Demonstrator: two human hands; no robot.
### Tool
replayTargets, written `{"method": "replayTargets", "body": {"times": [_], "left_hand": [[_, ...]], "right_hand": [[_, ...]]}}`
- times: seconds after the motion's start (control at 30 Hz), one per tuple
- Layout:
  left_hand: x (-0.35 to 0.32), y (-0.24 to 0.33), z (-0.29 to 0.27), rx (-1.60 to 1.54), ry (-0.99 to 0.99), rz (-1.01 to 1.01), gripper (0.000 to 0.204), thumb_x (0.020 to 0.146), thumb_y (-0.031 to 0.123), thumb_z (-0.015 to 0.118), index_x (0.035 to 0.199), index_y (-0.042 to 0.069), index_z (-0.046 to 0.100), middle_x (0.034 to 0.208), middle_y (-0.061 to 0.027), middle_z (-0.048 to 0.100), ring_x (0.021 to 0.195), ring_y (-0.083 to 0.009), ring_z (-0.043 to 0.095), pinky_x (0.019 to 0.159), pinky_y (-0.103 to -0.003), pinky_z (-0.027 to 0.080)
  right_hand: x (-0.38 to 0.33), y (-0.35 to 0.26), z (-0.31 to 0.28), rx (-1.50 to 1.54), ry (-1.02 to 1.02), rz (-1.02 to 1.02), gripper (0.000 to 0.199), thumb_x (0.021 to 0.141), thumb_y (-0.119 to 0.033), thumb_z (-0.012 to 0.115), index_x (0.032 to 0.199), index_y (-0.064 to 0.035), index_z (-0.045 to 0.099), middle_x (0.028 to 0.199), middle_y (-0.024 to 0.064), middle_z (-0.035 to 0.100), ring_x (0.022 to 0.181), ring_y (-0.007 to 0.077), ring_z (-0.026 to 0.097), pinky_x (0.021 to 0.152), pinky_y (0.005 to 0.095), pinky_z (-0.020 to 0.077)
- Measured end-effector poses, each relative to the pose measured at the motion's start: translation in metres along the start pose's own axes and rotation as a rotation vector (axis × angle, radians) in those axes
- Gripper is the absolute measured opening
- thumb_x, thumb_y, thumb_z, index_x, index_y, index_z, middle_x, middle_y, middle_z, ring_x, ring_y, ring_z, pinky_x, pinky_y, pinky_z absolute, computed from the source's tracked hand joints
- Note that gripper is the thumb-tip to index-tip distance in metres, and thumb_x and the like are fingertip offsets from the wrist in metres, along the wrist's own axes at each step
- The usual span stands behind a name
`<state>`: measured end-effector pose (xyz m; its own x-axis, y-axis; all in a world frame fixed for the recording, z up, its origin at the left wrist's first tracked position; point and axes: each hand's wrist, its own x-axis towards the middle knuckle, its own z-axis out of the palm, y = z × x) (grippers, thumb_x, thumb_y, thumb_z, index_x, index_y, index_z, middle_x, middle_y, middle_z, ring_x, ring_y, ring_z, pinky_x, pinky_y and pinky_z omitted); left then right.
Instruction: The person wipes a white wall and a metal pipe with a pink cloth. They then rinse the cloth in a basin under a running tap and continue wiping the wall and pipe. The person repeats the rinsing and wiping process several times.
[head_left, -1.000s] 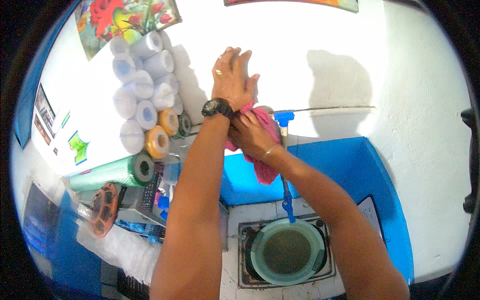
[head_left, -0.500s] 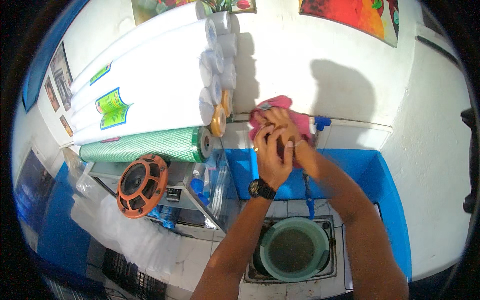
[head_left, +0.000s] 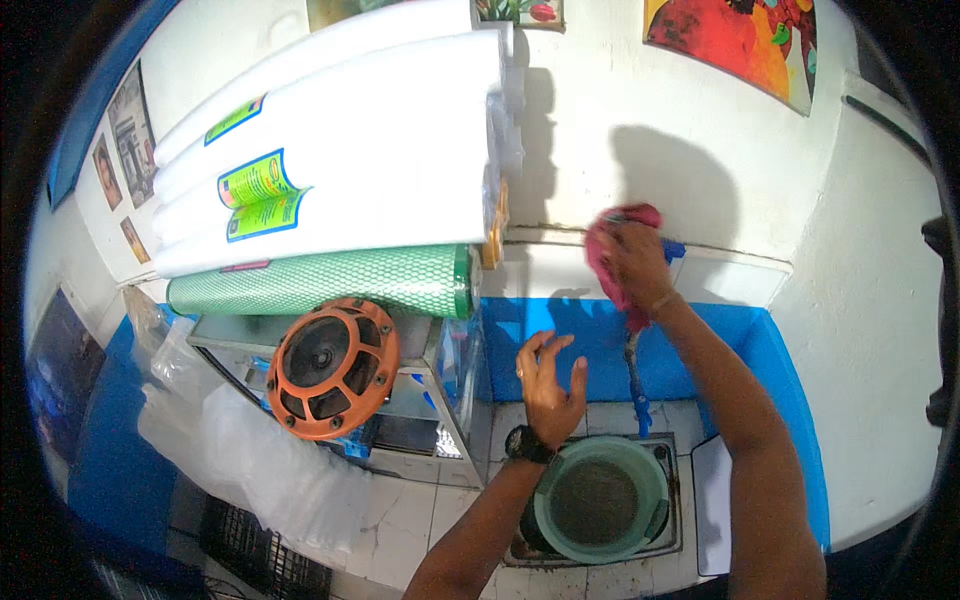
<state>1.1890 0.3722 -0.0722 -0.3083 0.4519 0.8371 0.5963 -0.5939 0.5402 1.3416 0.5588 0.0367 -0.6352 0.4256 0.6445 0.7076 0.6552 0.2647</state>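
Observation:
My right hand [head_left: 638, 262] grips a bunched pink cloth [head_left: 600, 256] against the wall, just left of a blue tap [head_left: 674, 249]. One end of the cloth hangs down below the hand. My left hand [head_left: 552, 392], with a ring and a black watch, is held up with fingers apart and nothing in it, above the near basin. Beneath it a green plastic basin [head_left: 659, 480] holds murky water and sits in the sink [head_left: 678, 535]. A blue valve [head_left: 641, 415] on a dark pipe stands behind the basin.
Left of my hands, white filter cartridges [head_left: 390, 150] and a green mesh one [head_left: 330, 282] lie stacked on a glass cabinet [head_left: 450, 400]. An orange round grille [head_left: 333, 369] sticks out in front. Clear plastic bags [head_left: 260, 460] lie lower left; a white board [head_left: 712, 505] leans right of the sink.
My hands have come apart: the left dropped down off the cloth, while the right moved the cloth right, closer to the tap. The view has shifted slightly.

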Motion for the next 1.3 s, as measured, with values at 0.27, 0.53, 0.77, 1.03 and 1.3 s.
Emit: {"method": "replayTargets", "body": {"times": [0.27, 0.53, 0.77, 1.03, 1.3], "left_hand": [[0.068, -0.024, 0.039, 0.098, -0.052, 0.009, 0.055, 0.103, 0.031, 0.059, 0.148, 0.002, 0.046, 0.150, -0.0284, 0.042, 0.142, -0.0470, 0.038, 0.118, -0.055, 0.031], [0.084, -0.042, 0.059, 0.171, -0.225, 0.195, 0.062, 0.091, 0.015, 0.070, 0.147, 0.006, 0.046, 0.149, -0.0287, 0.042, 0.138, -0.0503, 0.041, 0.115, -0.057, 0.037], [0.049, -0.051, 0.065, 0.118, -0.030, 0.045, 0.072, 0.091, 0.019, 0.066, 0.150, -0.005, 0.034, 0.143, -0.0340, 0.044, 0.134, -0.0528, 0.041, 0.115, -0.057, 0.035], [0.038, -0.059, 0.060, 0.176, -0.113, 0.015, 0.078, 0.096, 0.030, 0.065, 0.157, -0.003, 0.028, 0.152, -0.0347, 0.035, 0.141, -0.0527, 0.036, 0.119, -0.057, 0.030], [0.035, -0.047, 0.026, 0.097, -0.110, -0.050, 0.074, 0.093, 0.020, 0.067, 0.155, -0.001, 0.033, 0.150, -0.0318, 0.039, 0.140, -0.0504, 0.038, 0.118, -0.056, 0.030]], "right_hand": [[0.048, -0.059, 0.053, 0.105, 0.228, -0.080, 0.027, 0.092, -0.022, 0.057, 0.113, -0.0114, 0.072, 0.121, 0.0088, 0.062, 0.113, 0.0296, 0.055, 0.095, 0.0449, 0.0440], [-0.009, 0.005, -0.005, -0.021, 0.356, 0.067, 0.030, 0.090, -0.018, 0.066, 0.120, -0.0144, 0.066, 0.116, 0.0083, 0.069, 0.112, 0.0312, 0.064, 0.101, 0.0474, 0.0434], [0.058, -0.056, 0.036, 0.039, 0.389, -0.228, 0.025, 0.081, -0.025, 0.065, 0.102, -0.0126, 0.073, 0.107, 0.0065, 0.066, 0.109, 0.0275, 0.060, 0.100, 0.0460, 0.0441], [0.031, -0.033, 0.039, 0.014, 0.386, -0.298, 0.037, 0.089, -0.021, 0.063, 0.124, -0.0125, 0.071, 0.128, 0.0067, 0.067, 0.113, 0.0260, 0.062, 0.099, 0.0447, 0.0468], [-0.015, 0.012, 0.009, 0.058, 0.328, -0.114, 0.035, 0.092, -0.019, 0.068, 0.125, -0.0084, 0.067, 0.120, 0.0112, 0.067, 0.114, 0.0333, 0.062, 0.102, 0.0478, 0.0471]]}}
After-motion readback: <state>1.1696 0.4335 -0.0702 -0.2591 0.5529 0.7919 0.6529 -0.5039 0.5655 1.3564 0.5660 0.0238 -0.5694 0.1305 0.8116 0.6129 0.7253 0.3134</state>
